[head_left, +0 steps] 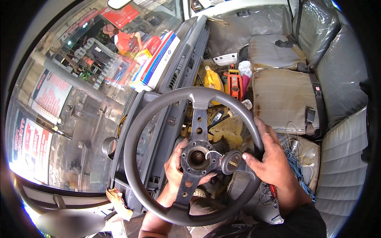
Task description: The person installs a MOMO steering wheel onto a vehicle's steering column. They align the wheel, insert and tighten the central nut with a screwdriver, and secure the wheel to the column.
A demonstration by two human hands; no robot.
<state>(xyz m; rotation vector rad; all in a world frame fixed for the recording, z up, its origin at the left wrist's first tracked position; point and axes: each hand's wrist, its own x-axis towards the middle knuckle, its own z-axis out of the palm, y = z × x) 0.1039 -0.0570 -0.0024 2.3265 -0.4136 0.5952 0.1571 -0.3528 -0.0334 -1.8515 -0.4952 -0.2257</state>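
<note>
In front of me is a dark grey steering wheel with drilled metal spokes and an open, bare hub centre. My left hand reaches behind the lower spoke and grips the hub; part of it is hidden there. On the right side of the rim my right hand is closed, its thumb inside and its fingers outside. A round black horn button sits off its seat, right of the hub, close to my right thumb. A thin white wire runs between the hub and the button.
Along the dashboard lies a white, blue and red box. The footwell holds a yellow jug and an orange jack. Blue wires are heaped on the seat by my right arm, near a red-handled tool.
</note>
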